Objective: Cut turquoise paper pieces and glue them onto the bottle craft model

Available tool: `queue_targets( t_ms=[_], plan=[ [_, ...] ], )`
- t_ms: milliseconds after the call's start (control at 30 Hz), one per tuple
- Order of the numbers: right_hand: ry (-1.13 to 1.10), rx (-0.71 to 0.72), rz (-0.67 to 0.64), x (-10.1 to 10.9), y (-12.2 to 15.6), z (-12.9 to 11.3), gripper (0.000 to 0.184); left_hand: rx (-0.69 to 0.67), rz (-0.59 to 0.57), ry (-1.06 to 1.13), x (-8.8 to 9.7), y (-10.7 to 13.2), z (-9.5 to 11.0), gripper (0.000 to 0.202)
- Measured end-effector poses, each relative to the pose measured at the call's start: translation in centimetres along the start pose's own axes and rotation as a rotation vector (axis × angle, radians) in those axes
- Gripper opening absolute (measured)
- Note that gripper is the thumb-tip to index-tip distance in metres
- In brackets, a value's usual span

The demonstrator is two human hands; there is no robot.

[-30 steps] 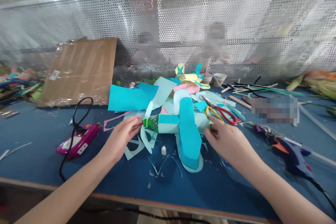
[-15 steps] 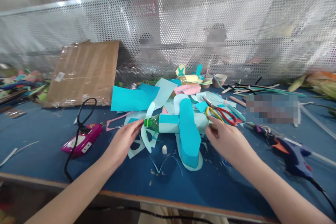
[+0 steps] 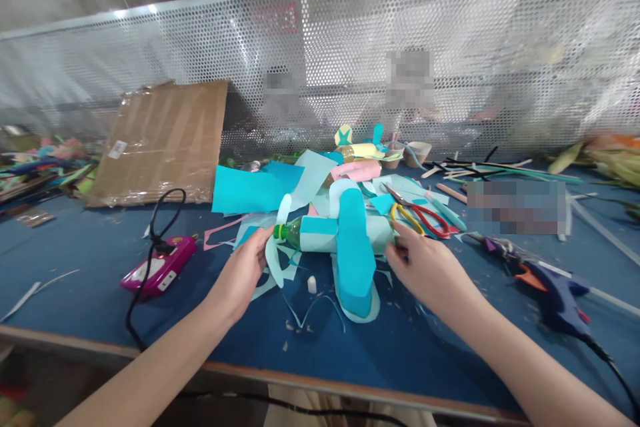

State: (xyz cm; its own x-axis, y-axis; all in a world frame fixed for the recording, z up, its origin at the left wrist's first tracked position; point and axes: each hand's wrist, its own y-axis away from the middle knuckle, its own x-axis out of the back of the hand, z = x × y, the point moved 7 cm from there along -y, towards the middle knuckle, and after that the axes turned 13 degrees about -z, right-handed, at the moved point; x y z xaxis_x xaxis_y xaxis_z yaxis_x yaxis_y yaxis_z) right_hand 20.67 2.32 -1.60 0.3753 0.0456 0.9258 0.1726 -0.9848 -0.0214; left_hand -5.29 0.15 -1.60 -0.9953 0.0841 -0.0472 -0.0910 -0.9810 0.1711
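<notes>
A craft aeroplane [image 3: 345, 240] made from a green bottle wrapped in pale blue paper, with turquoise foam wings and a pale propeller, lies on the blue table [image 3: 410, 347]. My left hand [image 3: 240, 273] reaches to its nose, fingers curled at the propeller blade and green cap. My right hand [image 3: 425, 267] grips the tail end of the body, fingers closed round it.
Turquoise foam sheets [image 3: 250, 188] and paper scraps lie behind the plane. Red and yellow scissors [image 3: 420, 215] sit at right, a blue glue gun [image 3: 550, 287] further right. A magenta device with a black cord [image 3: 157, 267] is at left, cardboard [image 3: 160, 143] against the mesh screen.
The plane and both hands have stayed almost in place. My left hand has curled in closer to the propeller, and the view has shifted slightly.
</notes>
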Motion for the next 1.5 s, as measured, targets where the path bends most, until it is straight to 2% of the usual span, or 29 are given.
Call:
queue_targets(
  t_ms=[200, 367, 567, 733, 900, 1000, 1100, 1167, 1267, 1400, 1500],
  plan=[
    [0.017, -0.025, -0.023, 0.0, 0.0, -0.3, 0.041, -0.045, 0.026, -0.029, 0.2, -0.3, 0.5, 0.049],
    [0.058, -0.04, -0.017, -0.1, 0.1, -0.5, 0.049, -0.039, 0.0, -0.057, 0.4, -0.6, 0.2, 0.053],
    [0.068, -0.047, -0.015, 0.1, 0.1, -0.5, 0.05, -0.03, 0.003, -0.029, 0.9, -0.8, 0.0, 0.049],
    [0.007, -0.041, 0.002, 0.2, 0.1, -0.3, 0.043, 0.017, 0.059, 0.041, 2.1, -1.1, -0.4, 0.038],
    [-0.03, -0.043, 0.051, 0.2, 0.0, 0.2, 0.046, 0.016, 0.094, 0.09, 3.2, -1.5, -0.6, 0.036],
    [-0.028, -0.022, 0.062, 0.2, -0.1, 0.2, 0.048, -0.038, 0.094, 0.001, 3.7, -1.5, -0.1, 0.035],
    [-0.027, -0.018, 0.082, 0.4, 0.0, 0.3, 0.047, -0.118, 0.146, -0.281, 4.1, -0.9, 1.5, 0.037],
    [-0.036, -0.023, 0.123, 1.1, 0.1, 0.5, 0.044, -0.191, 0.157, -0.557, 3.3, -0.3, 3.0, 0.039],
    [-0.053, -0.088, 0.229, 3.0, 0.4, 1.7, 0.036, -0.369, 0.091, -0.867, 0.4, 0.9, 5.0, 0.035],
    [-0.057, -0.204, 0.376, 5.5, 0.9, 4.6, 0.023, -0.517, 0.002, -1.007, -3.1, 1.7, 6.3, 0.025],
    [-0.008, -0.243, 0.363, 5.9, 0.7, 6.1, 0.019, -0.623, -0.124, -1.094, -5.0, 1.4, 7.0, 0.019]
  ],
)
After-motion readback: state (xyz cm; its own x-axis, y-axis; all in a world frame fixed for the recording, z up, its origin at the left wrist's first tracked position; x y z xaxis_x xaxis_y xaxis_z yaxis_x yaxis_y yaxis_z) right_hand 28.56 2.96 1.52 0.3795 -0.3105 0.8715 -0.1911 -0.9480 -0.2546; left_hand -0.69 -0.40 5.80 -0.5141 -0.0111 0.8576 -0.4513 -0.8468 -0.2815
